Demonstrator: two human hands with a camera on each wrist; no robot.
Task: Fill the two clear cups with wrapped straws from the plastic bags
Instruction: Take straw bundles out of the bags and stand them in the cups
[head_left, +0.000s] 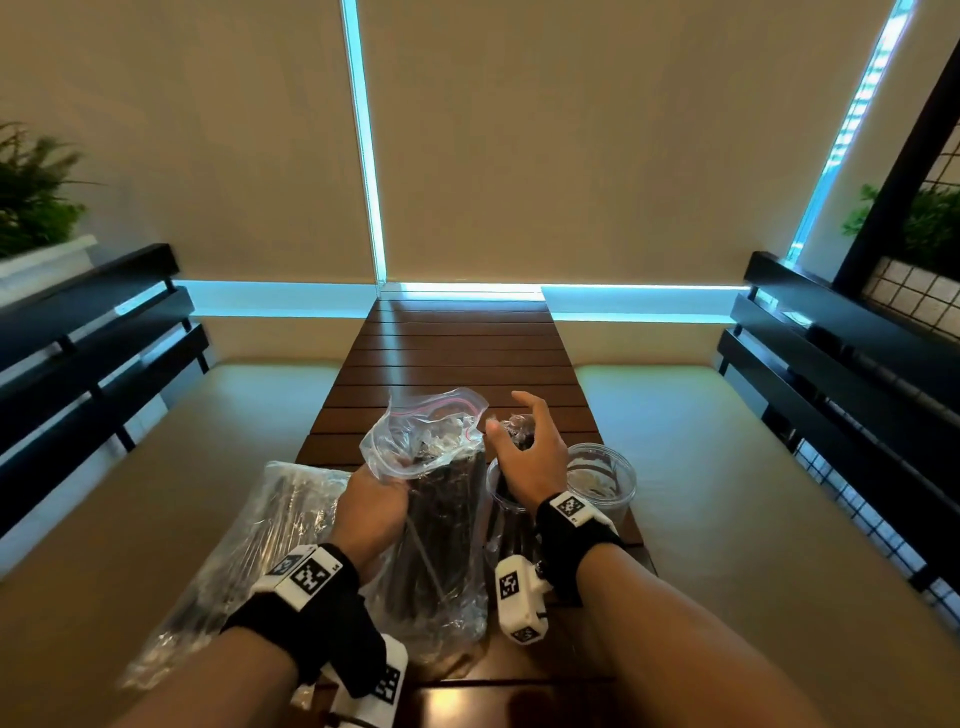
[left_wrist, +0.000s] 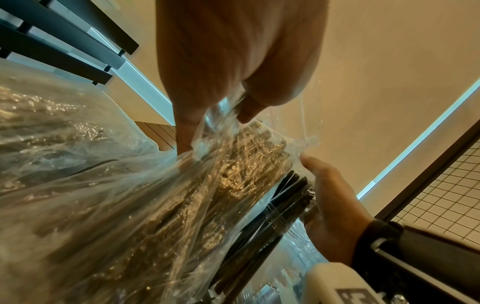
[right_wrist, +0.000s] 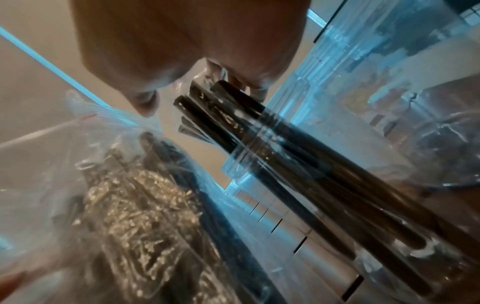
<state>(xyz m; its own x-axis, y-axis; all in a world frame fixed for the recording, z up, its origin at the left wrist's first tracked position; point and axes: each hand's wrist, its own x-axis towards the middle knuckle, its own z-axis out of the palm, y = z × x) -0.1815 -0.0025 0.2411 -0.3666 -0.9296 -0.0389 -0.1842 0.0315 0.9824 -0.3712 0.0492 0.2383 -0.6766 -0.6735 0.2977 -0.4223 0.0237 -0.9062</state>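
Observation:
My left hand (head_left: 371, 493) grips the upper side of a clear zip bag (head_left: 436, 545) full of dark wrapped straws and holds it upright on the table with its mouth open; in the left wrist view the fingers (left_wrist: 187, 127) pinch the plastic. Just right of the bag stands a clear cup (head_left: 501, 499) with a bundle of wrapped straws (right_wrist: 233, 115) in it. My right hand (head_left: 524, 441) hovers over the straw tops with its fingers spread and loosely curved. A second clear cup (head_left: 602, 478) stands further right, with no straws that I can see.
Another plastic bag of straws (head_left: 244, 545) lies at the left, half over the edge of the slatted wooden table (head_left: 457, 353). Cushioned benches with dark rails run along both sides. Potted plants sit at the far left and right.

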